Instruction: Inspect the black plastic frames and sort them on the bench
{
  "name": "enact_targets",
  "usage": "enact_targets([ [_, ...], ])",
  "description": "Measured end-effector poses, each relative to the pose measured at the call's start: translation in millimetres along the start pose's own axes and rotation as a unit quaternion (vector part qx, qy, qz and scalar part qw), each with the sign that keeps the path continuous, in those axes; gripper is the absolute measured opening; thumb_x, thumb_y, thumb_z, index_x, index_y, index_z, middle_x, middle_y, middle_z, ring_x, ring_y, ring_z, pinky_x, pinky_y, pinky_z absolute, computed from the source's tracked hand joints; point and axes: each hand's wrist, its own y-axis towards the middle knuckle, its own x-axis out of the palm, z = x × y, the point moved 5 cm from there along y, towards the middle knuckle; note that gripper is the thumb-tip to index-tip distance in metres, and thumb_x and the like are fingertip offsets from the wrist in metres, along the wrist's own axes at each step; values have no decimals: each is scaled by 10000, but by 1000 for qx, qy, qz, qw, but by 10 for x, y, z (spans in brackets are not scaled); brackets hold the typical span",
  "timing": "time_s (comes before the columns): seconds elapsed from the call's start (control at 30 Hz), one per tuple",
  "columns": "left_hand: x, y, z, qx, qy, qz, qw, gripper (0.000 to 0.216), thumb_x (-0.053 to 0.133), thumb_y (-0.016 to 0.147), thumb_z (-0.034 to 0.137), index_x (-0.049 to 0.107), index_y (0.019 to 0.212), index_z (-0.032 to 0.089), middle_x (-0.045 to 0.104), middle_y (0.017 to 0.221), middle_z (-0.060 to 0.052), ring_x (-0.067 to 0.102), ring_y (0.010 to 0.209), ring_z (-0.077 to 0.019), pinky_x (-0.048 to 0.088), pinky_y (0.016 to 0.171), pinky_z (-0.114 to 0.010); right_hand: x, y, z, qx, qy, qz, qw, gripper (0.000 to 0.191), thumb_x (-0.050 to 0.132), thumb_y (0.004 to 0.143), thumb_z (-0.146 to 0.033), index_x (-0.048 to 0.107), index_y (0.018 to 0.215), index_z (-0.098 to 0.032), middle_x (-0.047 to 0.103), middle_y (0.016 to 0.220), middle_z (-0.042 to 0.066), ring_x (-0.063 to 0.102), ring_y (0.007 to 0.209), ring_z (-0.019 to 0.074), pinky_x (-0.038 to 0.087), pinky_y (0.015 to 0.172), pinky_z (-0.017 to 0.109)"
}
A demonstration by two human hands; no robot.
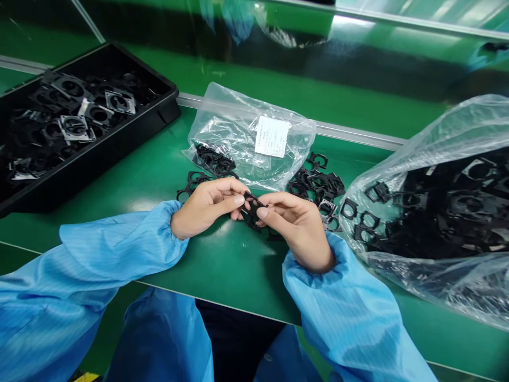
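Observation:
Between my two hands, over the middle of the green table, is a small black frame-like plastic part (253,206) with openings in it. My left hand (214,204) pinches its left side between thumb and fingers. On the right side, the thumb and fingers of my right hand (294,223) grip the same part. My fingers cover some of it, so its full shape is hidden. Just behind my right hand lies a pile of similar black parts (318,183). More black ring-shaped parts (194,179) lie behind my left hand.
A black bin (167,109) full of dark frames stands at the left. A clear plastic bag (226,116) with a white label (272,136) and several black parts lies at the back. At the right, a large clear bag (449,130) holds many black parts. The table's front edge (222,300) runs below my hands.

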Motion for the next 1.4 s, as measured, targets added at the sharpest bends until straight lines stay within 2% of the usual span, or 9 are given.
enact_targets([
  [0.13,-38,-4,21,10,53,39,998,304,852,833,435,769,908,153,734,764,-20,649,581,-102,566,556,-213,-19,-15,-3,-6,-35,17,999,178,805,862,-345,777,921,-180,552,472,-85,451,390,69,417,439,220],
  [0.23,-27,-16,26,18,69,29,997,311,800,883,455,775,914,147,711,680,-16,658,554,-117,569,551,-226,-30,-12,0,-11,-20,23,999,152,777,865,-295,780,969,-184,723,652,-17,637,525,112,543,554,251],
  [0.4,-30,-35,8,36,68,52,996,348,799,869,489,766,963,157,776,864,-66,765,793,-184,655,751,-287,-27,-16,-3,-25,-28,27,999,157,763,885,-307,786,1016,-224,814,947,42,773,837,185,639,792,338],
  [0.7,-6,-67,-14,53,101,46,992,274,830,835,349,725,1006,162,738,876,-44,749,837,-166,644,776,-265,-9,-22,71,-39,-27,22,999,423,851,832,-362,687,1193,-216,731,811,-1,745,708,150,621,711,289],
  [0.9,12,-65,133,120,157,55,979,227,794,854,267,730,1050,173,751,872,-26,730,801,-140,612,729,-234,-26,-9,33,-58,-77,24,995,362,823,838,-413,717,1105,-194,758,906,49,742,785,166,613,740,301],
  [1.07,-572,-122,890,240,336,247,877,160,801,813,231,773,967,195,760,875,2,667,770,-136,571,745,-282,-214,51,-159,-143,-250,89,953,126,714,895,-308,763,901,-193,742,868,48,661,738,164,542,651,291],
  [1.2,-1446,-234,1470,224,448,444,743,189,783,676,171,753,862,190,639,696,27,550,640,-135,465,632,-308,-196,74,-203,-140,-443,-6,886,63,707,884,-182,762,855,-189,714,783,18,649,731,163,488,670,286],
  [1.3,-1979,-276,1606,81,548,478,681,110,699,651,153,679,745,208,542,627,33,500,615,-154,475,707,-375,-98,27,-161,-117,-580,-66,803,142,776,870,-200,772,1012,-190,746,999,69,696,912,227,485,715,310],
  [1.4,-2124,-324,1606,29,657,412,631,70,669,690,224,624,744,225,553,713,-19,575,850,-276,470,896,-502,-28,-12,-137,-107,-647,-60,752,187,748,911,-205,749,1098,-197,724,1056,89,691,1034,264,491,760,331],
])
